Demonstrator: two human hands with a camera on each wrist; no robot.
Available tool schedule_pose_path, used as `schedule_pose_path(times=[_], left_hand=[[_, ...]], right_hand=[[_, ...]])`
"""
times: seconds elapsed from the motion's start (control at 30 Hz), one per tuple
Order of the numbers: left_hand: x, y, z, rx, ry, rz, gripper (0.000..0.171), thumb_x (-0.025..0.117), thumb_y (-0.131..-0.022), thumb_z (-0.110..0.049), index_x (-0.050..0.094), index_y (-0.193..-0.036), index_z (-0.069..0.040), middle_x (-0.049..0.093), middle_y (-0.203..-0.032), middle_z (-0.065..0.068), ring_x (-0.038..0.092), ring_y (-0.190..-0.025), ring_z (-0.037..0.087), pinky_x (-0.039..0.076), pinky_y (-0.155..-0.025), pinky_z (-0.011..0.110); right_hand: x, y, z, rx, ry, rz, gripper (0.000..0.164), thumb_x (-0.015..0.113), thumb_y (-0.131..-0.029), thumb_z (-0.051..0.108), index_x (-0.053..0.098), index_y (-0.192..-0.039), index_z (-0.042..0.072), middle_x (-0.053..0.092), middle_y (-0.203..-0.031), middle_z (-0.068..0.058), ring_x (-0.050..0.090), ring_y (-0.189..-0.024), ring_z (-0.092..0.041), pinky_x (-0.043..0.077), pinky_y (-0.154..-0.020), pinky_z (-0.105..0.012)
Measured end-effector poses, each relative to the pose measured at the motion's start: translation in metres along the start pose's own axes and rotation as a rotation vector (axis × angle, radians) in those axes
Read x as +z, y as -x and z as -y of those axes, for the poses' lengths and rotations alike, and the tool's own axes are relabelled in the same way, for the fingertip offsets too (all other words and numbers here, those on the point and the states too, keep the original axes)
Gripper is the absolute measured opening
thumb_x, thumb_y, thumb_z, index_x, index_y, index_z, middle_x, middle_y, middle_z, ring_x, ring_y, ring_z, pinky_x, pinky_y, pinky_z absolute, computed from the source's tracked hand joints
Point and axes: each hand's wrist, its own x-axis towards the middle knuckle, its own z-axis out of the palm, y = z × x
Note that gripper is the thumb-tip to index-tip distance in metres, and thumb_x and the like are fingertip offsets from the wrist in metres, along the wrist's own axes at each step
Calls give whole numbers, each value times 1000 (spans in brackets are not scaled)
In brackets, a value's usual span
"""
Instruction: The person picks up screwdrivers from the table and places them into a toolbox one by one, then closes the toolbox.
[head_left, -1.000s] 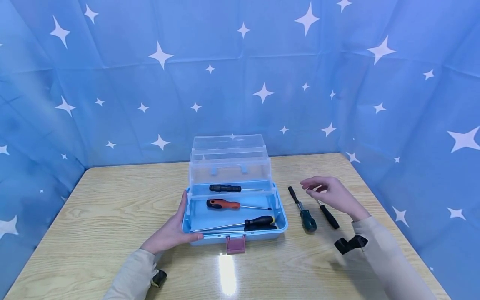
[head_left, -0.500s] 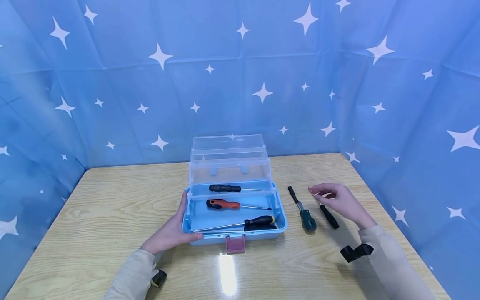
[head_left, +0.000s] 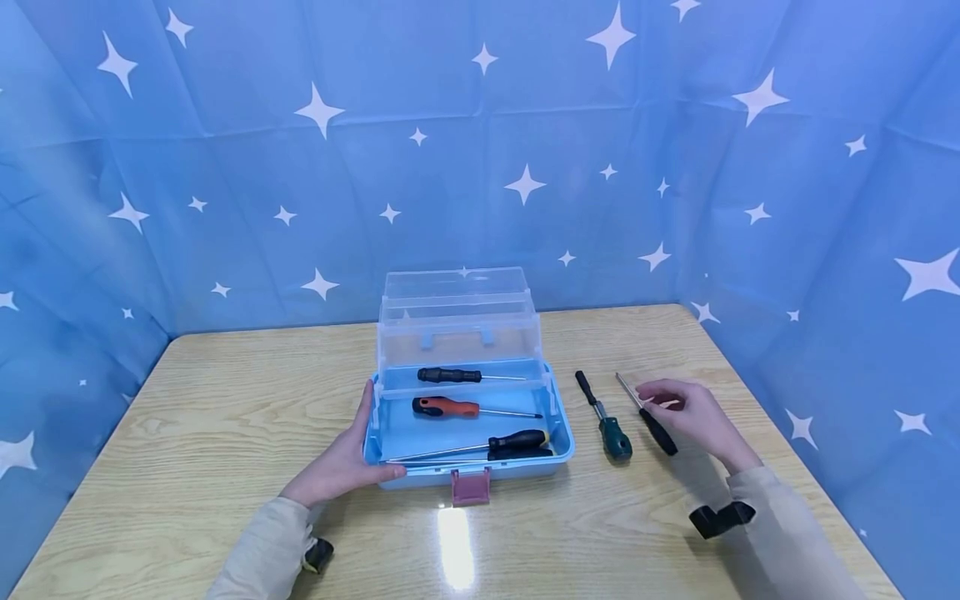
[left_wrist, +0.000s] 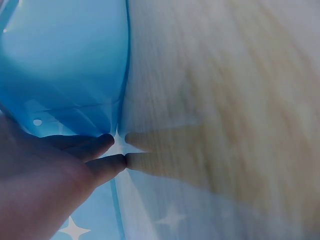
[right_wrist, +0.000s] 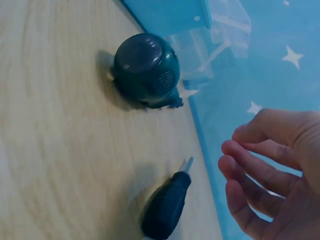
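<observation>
The right hand (head_left: 693,421), fingers loosely curled and holding nothing, hovers just beside the slim black-handled screwdriver (head_left: 648,414) lying on the wooden surface (head_left: 225,392) (a green-handled screwdriver (head_left: 606,420) lies to its left). The left hand (head_left: 339,462) rests flat against the open blue plastic toolbox (head_left: 468,475).

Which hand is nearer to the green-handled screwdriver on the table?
Right. The right hand hovers just right of the green-handled screwdriver, beside a black screwdriver; the left hand rests on the toolbox, across it.
</observation>
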Motion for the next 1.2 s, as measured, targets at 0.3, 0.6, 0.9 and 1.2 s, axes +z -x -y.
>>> schedule_pose_path(times=[0.3,0.6,0.9,1.2], left_hand=[[1,0,0,10,11,-5,125,82,-79,-20,-19,-152,-30,-2,-160,15,14,-141,44,20,-107,61],[0,0,0,-1,11,2,125,81,-79,-21,-20,-151,-33,-1,-160,16,16,-140,45,20,-108,60],[0,1,-1,-4,24,7,126,83,-77,-25,-20,-151,-33,-2,-161,14,14,-141,44,19,-107,61],[0,-1,-1,3,20,3,126,83,-77,-24,-19,-150,-36,0,-161,15,17,-140,44,21,-107,60]], right_hand=[[1,11,-10,82,32,-16,25,62,-94,8,66,-117,-3,67,-109,-17,64,-91,-21,52,-74,-23],[9,21,-18,120,14,-22,35,64,-92,5,58,-125,-8,64,-112,-22,63,-94,-30,52,-74,-23],[20,29,-22,124,12,-71,36,68,-89,4,59,-122,-8,64,-106,-20,62,-91,-22,51,-73,-23],[24,30,-18,155,92,-92,37,70,-87,3,60,-120,-9,64,-96,-14,61,-86,-29,50,-68,-29]])
